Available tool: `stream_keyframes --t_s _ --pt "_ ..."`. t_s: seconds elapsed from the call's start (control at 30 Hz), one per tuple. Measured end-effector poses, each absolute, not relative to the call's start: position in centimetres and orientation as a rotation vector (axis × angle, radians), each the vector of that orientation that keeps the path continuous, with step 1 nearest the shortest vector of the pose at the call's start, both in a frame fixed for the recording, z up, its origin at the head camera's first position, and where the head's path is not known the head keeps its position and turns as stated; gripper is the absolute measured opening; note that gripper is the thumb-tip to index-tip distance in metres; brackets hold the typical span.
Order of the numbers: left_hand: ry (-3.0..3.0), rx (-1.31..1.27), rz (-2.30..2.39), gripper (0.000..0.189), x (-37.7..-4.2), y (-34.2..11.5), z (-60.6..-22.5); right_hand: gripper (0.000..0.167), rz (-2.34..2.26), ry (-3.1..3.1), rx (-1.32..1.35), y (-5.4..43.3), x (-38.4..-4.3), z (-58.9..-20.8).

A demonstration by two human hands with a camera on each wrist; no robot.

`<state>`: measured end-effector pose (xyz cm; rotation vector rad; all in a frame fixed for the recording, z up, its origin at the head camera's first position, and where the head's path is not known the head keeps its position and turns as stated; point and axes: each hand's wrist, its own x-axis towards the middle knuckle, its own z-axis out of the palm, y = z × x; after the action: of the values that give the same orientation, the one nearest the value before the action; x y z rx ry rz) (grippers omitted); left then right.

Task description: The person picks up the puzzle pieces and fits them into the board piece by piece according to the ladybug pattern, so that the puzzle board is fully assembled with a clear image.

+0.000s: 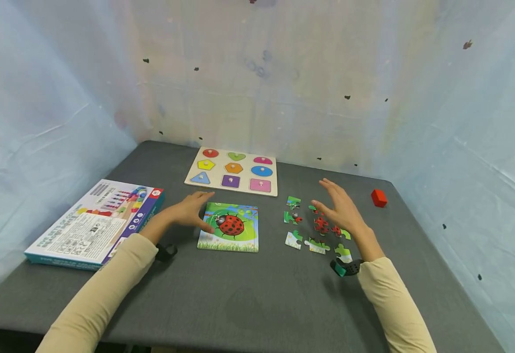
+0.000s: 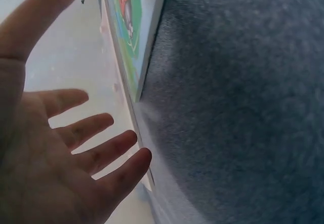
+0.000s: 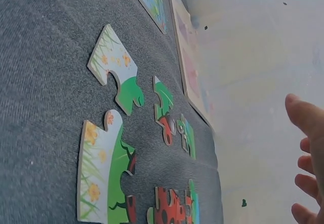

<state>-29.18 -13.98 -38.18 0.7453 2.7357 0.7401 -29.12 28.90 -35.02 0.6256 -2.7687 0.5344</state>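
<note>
A square ladybug picture board [image 1: 247, 240] lies on the grey table. My left hand [image 1: 189, 210] hovers at its left edge, thumb and fingers spread and holding nothing. In the left wrist view that palm [image 2: 45, 163] faces the camera with the fingers apart. To the right of the board lie several loose jigsaw pieces [image 1: 293, 239] with ladybug and grass parts. Above them my right hand [image 1: 342, 208] is raised, fingers extended, partly hiding some pieces. The right wrist view shows a grass-and-flower piece [image 3: 98, 168] flat on the cloth, with the hand [image 3: 311, 158] apart from it.
Behind the board lies a wooden shape puzzle [image 1: 219, 169] with knobbed coloured shapes. At the left rests a flat toy box [image 1: 89, 220]. A red block [image 1: 378, 198] sits near the right edge. Pale sheeting [image 1: 261, 88] hangs around the table's back and sides.
</note>
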Motion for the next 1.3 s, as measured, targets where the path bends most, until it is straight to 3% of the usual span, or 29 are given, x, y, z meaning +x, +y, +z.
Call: stream_keyframes --t_s 1.3 --pt "2.656 0.872 0.651 0.109 -29.1 -15.2 -40.1 0.048 0.676 -2.841 0.715 26.1 -32.9 -38.6"
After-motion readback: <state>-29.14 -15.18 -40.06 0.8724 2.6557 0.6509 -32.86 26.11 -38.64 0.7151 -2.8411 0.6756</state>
